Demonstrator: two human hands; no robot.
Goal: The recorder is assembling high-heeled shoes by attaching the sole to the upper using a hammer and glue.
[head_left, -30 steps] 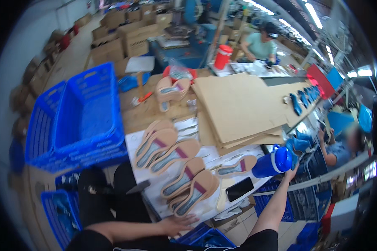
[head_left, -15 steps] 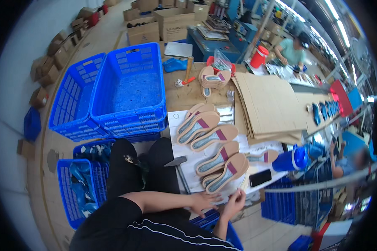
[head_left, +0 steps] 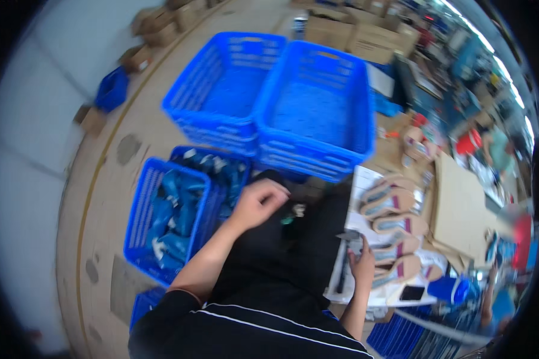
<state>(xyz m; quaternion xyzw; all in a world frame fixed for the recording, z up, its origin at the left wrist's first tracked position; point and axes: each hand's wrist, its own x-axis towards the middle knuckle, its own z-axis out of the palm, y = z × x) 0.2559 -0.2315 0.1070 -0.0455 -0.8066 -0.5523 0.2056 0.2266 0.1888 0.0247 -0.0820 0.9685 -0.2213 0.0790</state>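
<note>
Over my lap, my left hand (head_left: 260,203) is raised with its fingers curled in; it is slightly blurred and nothing shows in it. My right hand (head_left: 362,264) is at the near-left edge of the table, thumb and forefinger apart, beside a hammer (head_left: 342,275). Its fingertips are close to the hammer's metal head; whether they touch it I cannot tell. The hammer lies on white paper (head_left: 360,179). Just right of it, several tan shoe soles (head_left: 400,225) with purple and grey patches lie in a row.
Two large blue crates (head_left: 315,107) stand beyond my knees. Smaller blue crates (head_left: 139,224) with blue shoe lasts (head_left: 176,245) are at my left. On the table are cardboard sheets (head_left: 461,203), a phone (head_left: 412,293) and a blue jug (head_left: 448,289). Other people (head_left: 498,152) are at the right.
My view has swung left. My left hand has left the shoe soles and come over my lap. My right hand has gone from the table's near edge to beside the hammer.
</note>
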